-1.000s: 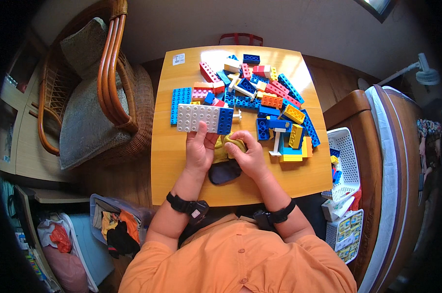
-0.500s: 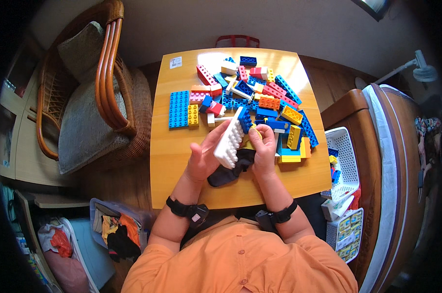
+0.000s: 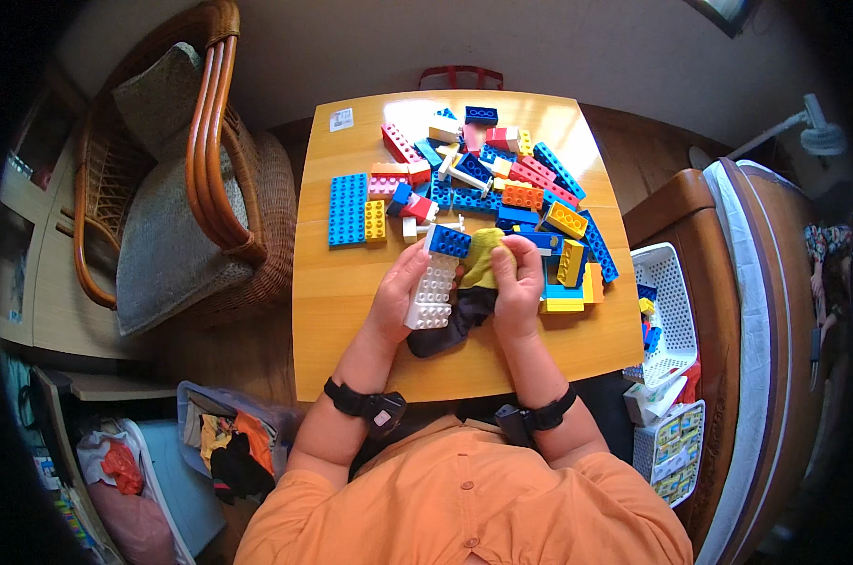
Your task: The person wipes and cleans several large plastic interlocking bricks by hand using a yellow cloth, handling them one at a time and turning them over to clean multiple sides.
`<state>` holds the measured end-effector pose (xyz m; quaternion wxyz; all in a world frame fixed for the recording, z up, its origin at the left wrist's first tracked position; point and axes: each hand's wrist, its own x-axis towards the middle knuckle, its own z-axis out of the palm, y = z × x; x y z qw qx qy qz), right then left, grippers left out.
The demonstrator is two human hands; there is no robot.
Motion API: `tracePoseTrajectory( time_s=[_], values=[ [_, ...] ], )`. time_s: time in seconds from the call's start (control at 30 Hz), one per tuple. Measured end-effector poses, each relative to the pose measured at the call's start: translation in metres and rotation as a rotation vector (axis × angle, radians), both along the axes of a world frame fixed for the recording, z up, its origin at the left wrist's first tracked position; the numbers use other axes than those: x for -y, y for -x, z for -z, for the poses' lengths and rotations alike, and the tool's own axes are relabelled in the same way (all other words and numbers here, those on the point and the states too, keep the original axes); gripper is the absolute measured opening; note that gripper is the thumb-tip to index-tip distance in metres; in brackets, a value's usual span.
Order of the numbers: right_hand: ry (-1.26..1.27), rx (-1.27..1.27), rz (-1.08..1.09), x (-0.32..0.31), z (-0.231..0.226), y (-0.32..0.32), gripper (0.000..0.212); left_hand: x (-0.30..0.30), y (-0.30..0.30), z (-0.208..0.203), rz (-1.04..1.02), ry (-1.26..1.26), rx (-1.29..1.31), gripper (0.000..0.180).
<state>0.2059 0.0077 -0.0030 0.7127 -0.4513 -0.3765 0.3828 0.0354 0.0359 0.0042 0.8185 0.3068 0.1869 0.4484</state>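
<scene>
While I have the left hand (image 3: 394, 287) half closed on the white-and-blue studded block (image 3: 434, 285), its left side gripped, the right hand (image 3: 520, 290) pinches yellow-and-dark cloth (image 3: 484, 260) between thumb and fingers | Block: over the wooden table (image 3: 344, 325), just left of the cloth | Loose bricks (image 3: 523, 195): mostly beyond both hands

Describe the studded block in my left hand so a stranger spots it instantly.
Over the wooden table, find the left hand. It holds the studded block: long, white with a blue far end, gripped, unlike the bricks lying beyond.
</scene>
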Motion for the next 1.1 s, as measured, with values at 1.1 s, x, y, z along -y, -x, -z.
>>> tracePoseTrajectory(
  time_s=[1.1],
  values=[
    [-0.181,0.631,0.083,0.001,-0.009,0.011,0.024,-0.002,-0.003,0.016,-0.114,0.016,0.040,0.042]
  ],
)
